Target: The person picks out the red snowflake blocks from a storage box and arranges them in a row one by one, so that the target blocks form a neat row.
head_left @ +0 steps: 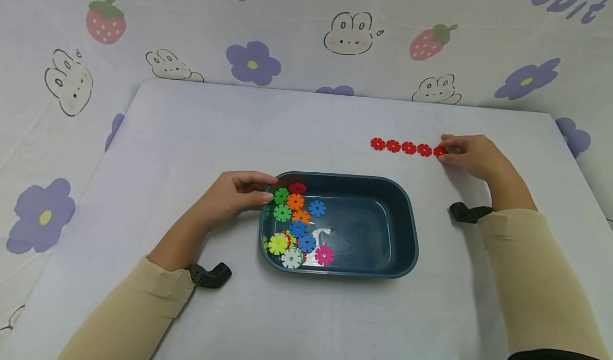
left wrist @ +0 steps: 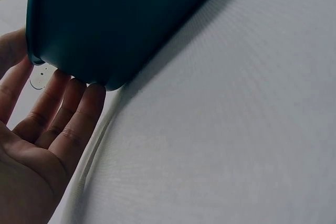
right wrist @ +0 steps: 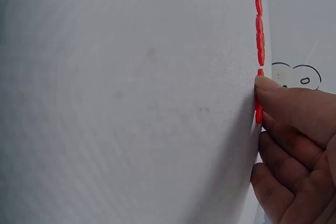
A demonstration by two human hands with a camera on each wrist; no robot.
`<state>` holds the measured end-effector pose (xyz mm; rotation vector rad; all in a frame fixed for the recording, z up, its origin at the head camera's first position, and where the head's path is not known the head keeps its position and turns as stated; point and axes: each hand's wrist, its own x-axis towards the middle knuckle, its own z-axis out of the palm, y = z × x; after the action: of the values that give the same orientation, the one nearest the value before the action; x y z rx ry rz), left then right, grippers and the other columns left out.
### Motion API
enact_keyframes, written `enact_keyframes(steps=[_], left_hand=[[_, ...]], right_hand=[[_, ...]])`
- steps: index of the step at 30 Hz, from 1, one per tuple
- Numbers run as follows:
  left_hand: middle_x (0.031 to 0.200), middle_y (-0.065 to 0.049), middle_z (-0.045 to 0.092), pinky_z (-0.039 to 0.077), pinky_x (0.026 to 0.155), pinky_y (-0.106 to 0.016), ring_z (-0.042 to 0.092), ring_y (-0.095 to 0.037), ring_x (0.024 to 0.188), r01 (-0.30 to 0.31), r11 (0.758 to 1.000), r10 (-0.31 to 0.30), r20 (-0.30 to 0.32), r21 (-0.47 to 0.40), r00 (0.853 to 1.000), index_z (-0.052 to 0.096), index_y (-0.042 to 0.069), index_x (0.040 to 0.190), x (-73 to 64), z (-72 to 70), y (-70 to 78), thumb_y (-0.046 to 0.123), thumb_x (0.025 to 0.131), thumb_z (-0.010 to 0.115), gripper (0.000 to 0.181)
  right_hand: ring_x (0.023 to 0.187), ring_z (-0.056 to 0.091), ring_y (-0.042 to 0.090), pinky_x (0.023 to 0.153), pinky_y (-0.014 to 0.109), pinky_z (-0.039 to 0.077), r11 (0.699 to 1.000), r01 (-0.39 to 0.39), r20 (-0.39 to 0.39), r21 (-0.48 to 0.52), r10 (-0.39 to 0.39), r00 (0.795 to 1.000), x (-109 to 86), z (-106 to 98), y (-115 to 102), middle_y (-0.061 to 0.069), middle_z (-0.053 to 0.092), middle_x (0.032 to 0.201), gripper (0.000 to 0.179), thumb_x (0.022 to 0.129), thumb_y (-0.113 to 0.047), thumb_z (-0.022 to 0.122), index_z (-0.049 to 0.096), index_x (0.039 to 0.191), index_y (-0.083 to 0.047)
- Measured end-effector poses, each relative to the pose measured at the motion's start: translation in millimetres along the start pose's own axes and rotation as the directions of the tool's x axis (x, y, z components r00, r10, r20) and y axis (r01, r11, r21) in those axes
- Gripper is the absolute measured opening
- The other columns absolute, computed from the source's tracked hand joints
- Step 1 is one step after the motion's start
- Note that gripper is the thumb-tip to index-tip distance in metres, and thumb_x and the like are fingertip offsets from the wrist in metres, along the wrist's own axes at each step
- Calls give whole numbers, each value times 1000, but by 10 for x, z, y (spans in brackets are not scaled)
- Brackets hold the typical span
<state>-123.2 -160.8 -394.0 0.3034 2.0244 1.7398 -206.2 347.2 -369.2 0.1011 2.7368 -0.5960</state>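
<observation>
Five red, notched plastic discs lie in a row roughly parallel to the white table's far edge. The right hand, nearer, pinches the rightmost disc; the left hand grips the dark blue plastic tray's left rim.

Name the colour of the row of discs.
The row of discs is red, clearest in the head view.

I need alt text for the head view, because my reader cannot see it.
A person's right hand has in its grip the rightmost of five red discs lined up on a white table. The left hand holds the left end of a dark blue tray containing multicoloured notched discs.
</observation>
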Motion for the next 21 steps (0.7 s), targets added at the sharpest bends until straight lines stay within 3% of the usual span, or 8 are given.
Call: enact_keyframes(steps=[7, 11, 16, 18, 21], left_hand=[[126, -8, 66, 57, 86, -29, 61, -25, 109, 3, 1000, -3, 2, -2, 1000, 68, 10, 122, -20, -3, -4, 19, 87, 75, 37], [126, -8, 66, 57, 86, -29, 61, -25, 109, 5, 1000, -5, 6, 1, 1000, 68, 10, 123, -17, -4, -7, 19, 87, 75, 37], [126, -8, 66, 57, 86, -30, 62, -24, 109, 3, 1000, -3, 7, -1, 1000, 68, 10, 123, -8, -13, -5, 18, 88, 75, 36], [126, -8, 66, 57, 86, -30, 62, -24, 109, 2, 1000, -2, 7, -2, 1000, 68, 10, 122, -4, -16, -3, 18, 88, 75, 36], [126, -7, 66, 57, 87, -30, 62, -24, 109, -1, 1000, 1, 6, 0, 1000, 68, 11, 123, 2, -19, -2, 19, 88, 75, 36]], right_hand=[[142, 26, 48, 105, 68, 33, 1000, -21, 23, 21, 20, 1000, -6, 3, 41, 22, 33, 156, 71, 92, -49, 63, 42, 150, -13], [136, 33, 49, 101, 68, 37, 998, -13, 2, 65, 13, 1000, -48, -51, -64, 26, 35, 153, 72, 92, -51, 61, 39, 151, -17], [133, 44, 44, 99, 63, 44, 985, 151, -81, 82, -144, 986, -192, -135, -520, 20, 48, 147, 64, 92, -48, 63, 50, 145, -16], [130, 50, 39, 100, 58, 46, 966, 247, -109, 80, -237, 965, -307, -170, -777, 16, 56, 140, 57, 91, -46, 66, 57, 139, -16], [119, 62, 28, 95, 34, 54, 915, 393, -128, 91, -381, 916, -500, -183, -1183, 9, 67, 126, 43, 91, -37, 70, 66, 128, -16]])
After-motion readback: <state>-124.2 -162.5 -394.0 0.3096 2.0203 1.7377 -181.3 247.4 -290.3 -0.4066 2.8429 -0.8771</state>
